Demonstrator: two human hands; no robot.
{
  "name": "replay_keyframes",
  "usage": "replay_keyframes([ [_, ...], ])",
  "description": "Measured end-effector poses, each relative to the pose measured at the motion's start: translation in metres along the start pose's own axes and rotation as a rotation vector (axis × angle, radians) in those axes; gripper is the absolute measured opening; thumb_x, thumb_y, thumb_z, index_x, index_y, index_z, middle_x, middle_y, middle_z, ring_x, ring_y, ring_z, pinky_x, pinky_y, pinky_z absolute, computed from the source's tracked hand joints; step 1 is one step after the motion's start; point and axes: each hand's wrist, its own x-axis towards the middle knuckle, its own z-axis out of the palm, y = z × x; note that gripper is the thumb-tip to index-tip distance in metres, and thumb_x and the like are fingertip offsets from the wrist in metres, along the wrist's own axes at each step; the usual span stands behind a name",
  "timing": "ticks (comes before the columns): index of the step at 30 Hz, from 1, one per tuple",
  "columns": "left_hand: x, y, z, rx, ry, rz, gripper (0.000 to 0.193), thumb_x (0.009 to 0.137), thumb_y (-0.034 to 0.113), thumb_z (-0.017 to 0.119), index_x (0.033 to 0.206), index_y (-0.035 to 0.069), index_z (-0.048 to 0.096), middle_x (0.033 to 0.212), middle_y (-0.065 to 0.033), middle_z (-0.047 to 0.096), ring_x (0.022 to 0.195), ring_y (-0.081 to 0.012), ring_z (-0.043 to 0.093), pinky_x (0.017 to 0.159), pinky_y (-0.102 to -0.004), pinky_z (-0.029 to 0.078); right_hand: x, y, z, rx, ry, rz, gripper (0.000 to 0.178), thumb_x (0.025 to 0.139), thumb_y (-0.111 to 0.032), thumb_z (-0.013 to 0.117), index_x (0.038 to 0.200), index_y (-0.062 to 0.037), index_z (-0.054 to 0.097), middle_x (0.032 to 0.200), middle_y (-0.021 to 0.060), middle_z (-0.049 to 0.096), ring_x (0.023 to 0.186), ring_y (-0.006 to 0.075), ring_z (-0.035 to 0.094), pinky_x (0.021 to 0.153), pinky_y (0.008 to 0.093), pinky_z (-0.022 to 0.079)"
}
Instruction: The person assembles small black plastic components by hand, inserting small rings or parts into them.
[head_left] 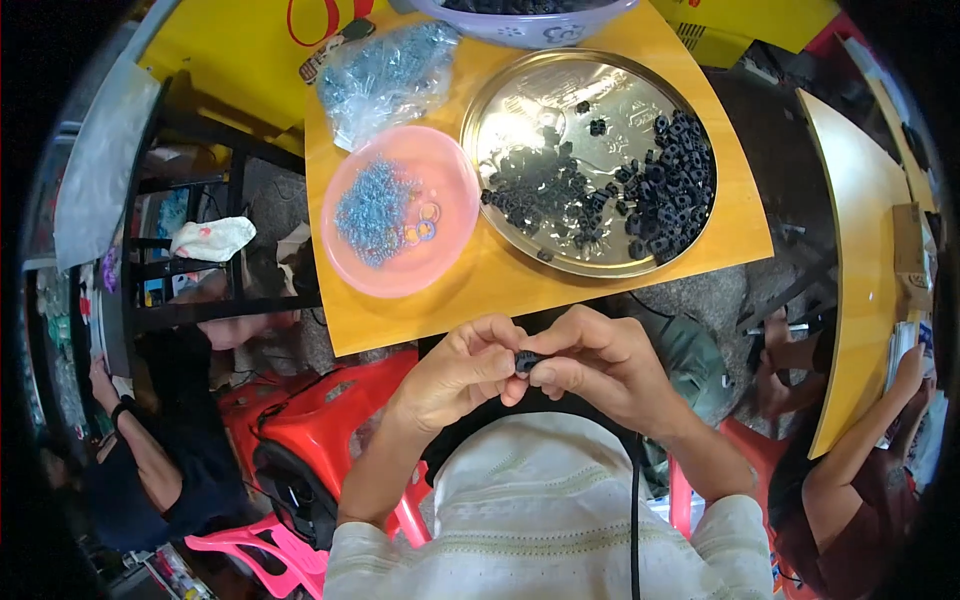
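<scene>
A small black plastic part [527, 361] is pinched between the fingertips of both hands, in front of the table's near edge. My left hand [462, 368] grips it from the left, thumb and fingers closed. From the right, my right hand [598, 362] pinches the same piece with thumb and forefinger. Beyond them a round gold metal tray [510, 110] holds many similar black parts [680, 180], heaped at its right side. A pink plate [440, 255] left of the tray carries a pile of small bluish metal springs or clips [375, 210] and a few rings [423, 228].
A clear bag of bluish small pieces [390, 75] lies behind the pink plate. At the far edge stands a lilac basin [545, 32] of black parts. Red chair [330, 410] is at my left. Other people sit at both sides, one by another yellow table [850, 300].
</scene>
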Motion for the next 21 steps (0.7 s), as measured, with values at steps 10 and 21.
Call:
replay_keyframes([
  [10,0.032,-0.01,-0.004,-0.04,0.267,0.369,0.019,0.092,0.019,0.055,0.102,0.002,0.056,0.085,-0.0077,0.062,0.071,-0.013,0.06,0.064,-0.0256,0.049,0.041,0.014,-0.02,0.226,0.131,0.18,0.022,0.091,-0.009,0.055,0.112,-0.0009,0.054,0.085,0.002,0.061,0.072,0.0062,0.057,0.066,0.0198,0.048],
  [21,0.046,-0.014,-0.032,0.372,0.41,0.437,0.016,0.092,0.008,0.053,0.102,-0.004,0.057,0.09,-0.0109,0.062,0.079,-0.0152,0.062,0.071,-0.0269,0.053,0.194,-0.047,-0.123,-0.16,0.562,-0.33,0.031,0.087,-0.018,0.061,0.111,0.0016,0.058,0.089,0.006,0.063,0.076,0.0103,0.059,0.067,0.0222,0.046],
])
